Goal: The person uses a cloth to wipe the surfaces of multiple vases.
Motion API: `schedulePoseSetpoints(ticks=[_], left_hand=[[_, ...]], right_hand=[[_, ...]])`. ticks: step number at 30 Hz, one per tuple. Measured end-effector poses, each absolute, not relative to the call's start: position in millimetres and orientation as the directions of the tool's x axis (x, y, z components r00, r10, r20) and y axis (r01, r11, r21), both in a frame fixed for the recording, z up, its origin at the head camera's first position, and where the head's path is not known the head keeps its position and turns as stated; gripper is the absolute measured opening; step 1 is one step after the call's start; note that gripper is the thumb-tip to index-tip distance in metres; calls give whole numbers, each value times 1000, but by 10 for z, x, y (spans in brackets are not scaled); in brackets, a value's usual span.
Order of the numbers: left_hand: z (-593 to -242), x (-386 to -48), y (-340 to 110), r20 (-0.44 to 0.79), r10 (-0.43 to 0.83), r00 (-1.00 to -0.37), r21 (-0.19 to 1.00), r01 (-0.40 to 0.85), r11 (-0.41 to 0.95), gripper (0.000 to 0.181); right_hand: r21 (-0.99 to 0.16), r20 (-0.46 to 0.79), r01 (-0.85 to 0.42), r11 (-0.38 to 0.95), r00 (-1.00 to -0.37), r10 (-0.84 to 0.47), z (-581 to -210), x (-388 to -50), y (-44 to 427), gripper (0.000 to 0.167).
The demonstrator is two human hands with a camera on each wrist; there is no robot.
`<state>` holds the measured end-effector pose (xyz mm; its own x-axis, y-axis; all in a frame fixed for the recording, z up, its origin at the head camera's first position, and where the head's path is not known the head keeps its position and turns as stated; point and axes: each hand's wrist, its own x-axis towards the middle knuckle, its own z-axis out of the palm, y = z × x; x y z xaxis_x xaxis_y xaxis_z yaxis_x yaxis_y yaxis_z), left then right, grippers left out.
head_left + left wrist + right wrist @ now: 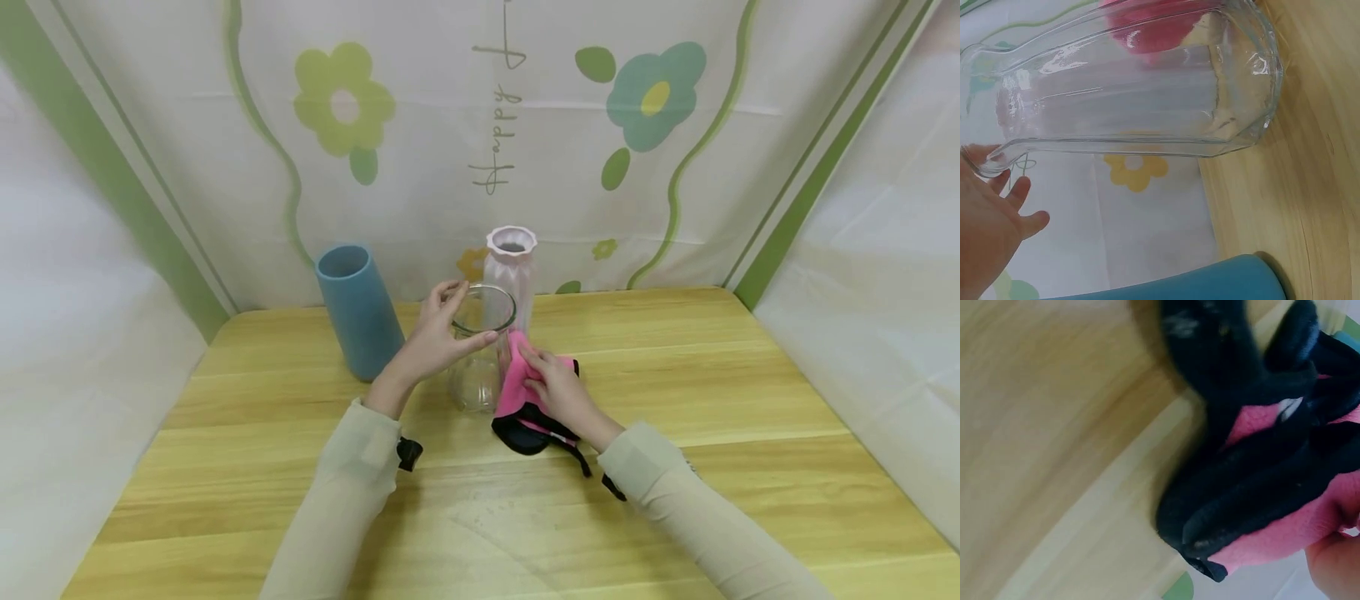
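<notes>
A clear glass vase stands upright on the table in the head view. My left hand holds it at the rim, thumb on the near side and fingers on the far side; in the left wrist view several fingers show beside the rim. My right hand grips a pink cloth with black edging and black straps, pressed close to the right side of the glass. In the right wrist view the cloth's black trim hangs in folds near the tabletop.
A tall blue vase stands to the left of the glass. Behind the glass rises a pale pink fluted vase. The wooden table meets a white flower-print curtain at the back.
</notes>
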<state>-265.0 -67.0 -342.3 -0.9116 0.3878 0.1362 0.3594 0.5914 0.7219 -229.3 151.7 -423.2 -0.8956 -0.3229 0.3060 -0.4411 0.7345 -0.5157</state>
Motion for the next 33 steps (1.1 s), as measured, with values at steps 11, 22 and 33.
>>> schedulePoseSetpoints(ticks=[11,22,33], left_hand=[[-3428,-2638,-695,142,392,-909,698,372,612,88],[-3399,-2649,-702,124,424,-897,713,377,591,88],[-3433,-2647,-662,157,354,-922,677,361,641,96]], right_hand=[[-559,468,-548,623,-828,-308,-4068,-2303,1471,58],[-539,466,-546,641,-827,-313,-4062,-2288,1429,61],[-552,263,-412,725,-911,-317,-4199,-2285,1503,58]])
